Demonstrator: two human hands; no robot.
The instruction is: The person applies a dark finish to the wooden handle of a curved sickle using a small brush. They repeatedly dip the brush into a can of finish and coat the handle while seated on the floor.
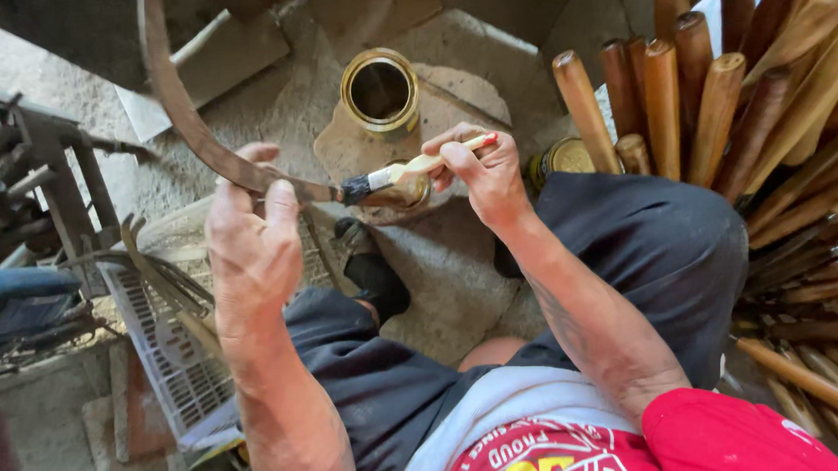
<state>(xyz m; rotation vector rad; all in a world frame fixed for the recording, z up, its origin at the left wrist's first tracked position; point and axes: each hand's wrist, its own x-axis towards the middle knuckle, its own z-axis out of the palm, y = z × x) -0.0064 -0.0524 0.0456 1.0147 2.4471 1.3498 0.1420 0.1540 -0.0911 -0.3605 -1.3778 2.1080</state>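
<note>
A curved, rusty blade is gripped by the fingers of the left hand near its lower end, its long axis rising up and to the left. Just right of that grip, the blade is met by the bristles of a paintbrush, clasped in the right hand, handle lying rightward.

A red short-sleeved shirt, dark shorts and a black sandal were worn; forearms were bare.
</note>
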